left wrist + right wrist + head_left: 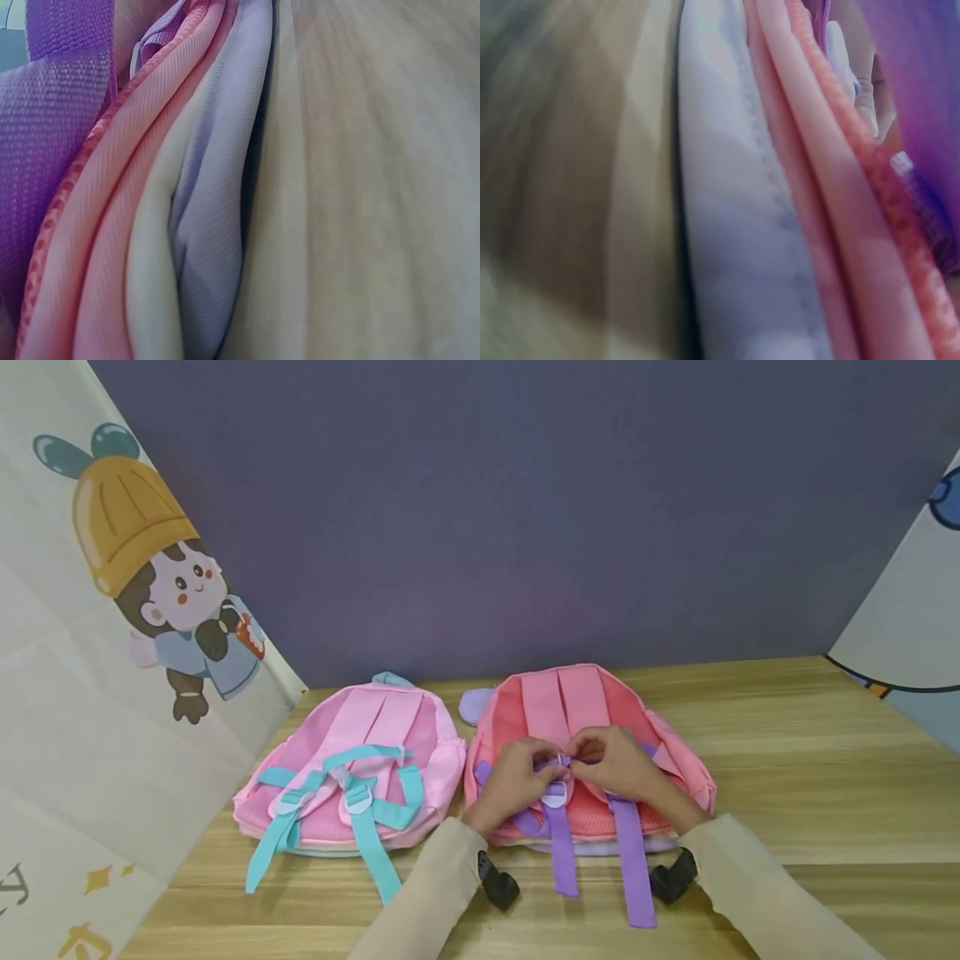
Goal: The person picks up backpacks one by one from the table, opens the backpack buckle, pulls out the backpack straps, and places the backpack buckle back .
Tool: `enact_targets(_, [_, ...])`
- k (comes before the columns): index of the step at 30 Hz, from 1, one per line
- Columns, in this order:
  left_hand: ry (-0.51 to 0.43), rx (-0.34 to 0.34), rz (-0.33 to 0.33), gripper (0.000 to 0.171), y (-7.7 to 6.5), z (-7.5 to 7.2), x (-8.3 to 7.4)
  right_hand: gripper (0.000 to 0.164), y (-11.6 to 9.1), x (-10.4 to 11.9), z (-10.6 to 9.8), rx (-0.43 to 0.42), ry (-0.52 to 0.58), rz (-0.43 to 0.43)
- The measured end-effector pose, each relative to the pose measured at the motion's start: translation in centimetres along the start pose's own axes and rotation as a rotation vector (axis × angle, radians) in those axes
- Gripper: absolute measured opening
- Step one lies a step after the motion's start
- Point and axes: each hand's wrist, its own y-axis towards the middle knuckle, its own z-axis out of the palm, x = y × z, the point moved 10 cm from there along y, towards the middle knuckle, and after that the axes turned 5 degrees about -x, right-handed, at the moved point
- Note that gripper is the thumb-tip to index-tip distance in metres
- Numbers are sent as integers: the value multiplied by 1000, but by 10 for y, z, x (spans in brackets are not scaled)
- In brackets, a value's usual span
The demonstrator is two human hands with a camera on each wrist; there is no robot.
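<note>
A coral-pink backpack [501,718] lies with its strap side up on the wooden table. Over its middle, both hands meet at a purple strap with a small white buckle [564,761]. My left hand [517,778] pinches the strap from the left, and my right hand [618,766] pinches it from the right; the fingers partly cover the buckle. Two purple strap ends [633,864] hang over the bag's near edge. In the left wrist view, purple webbing [60,105] passes beside the layered bag edge [150,225]. The right wrist view has blurred purple webbing [922,82] at the right.
Left of the coral bag lies a lighter pink backpack [437,777] with turquoise straps [371,843]. A small lilac piece [474,706] shows behind the coral bag. The wooden table [817,793] meets a dark wall panel [525,527] at the back. Cartoon-printed sheets hang on both sides.
</note>
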Motion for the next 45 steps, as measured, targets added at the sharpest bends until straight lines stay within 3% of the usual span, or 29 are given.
enact_targets(7, [38,11,18,13,0,1,-1,10,-1,0,0,-7,34,-20])
enact_targets(18, [51,-13,18,17,0,-2,-1,23,-2,26,-3,-51,-113,-228])
enact_targets(24, [37,-8,20,16,0,-1,0,21,-4,30,-2,-73,-120,-270])
enact_targets(30, [59,-12,25,18,-1,-1,-2,20,-4,31,-3,-106,-133,-283])
enact_targets(37, [68,-23,29,18,-1,-2,-3,21,-4,26,-6,-150,-105,-228])
enact_targets(45, [59,-28,24,17,-1,-2,0,17,-3,22,-3,-139,-129,-208])
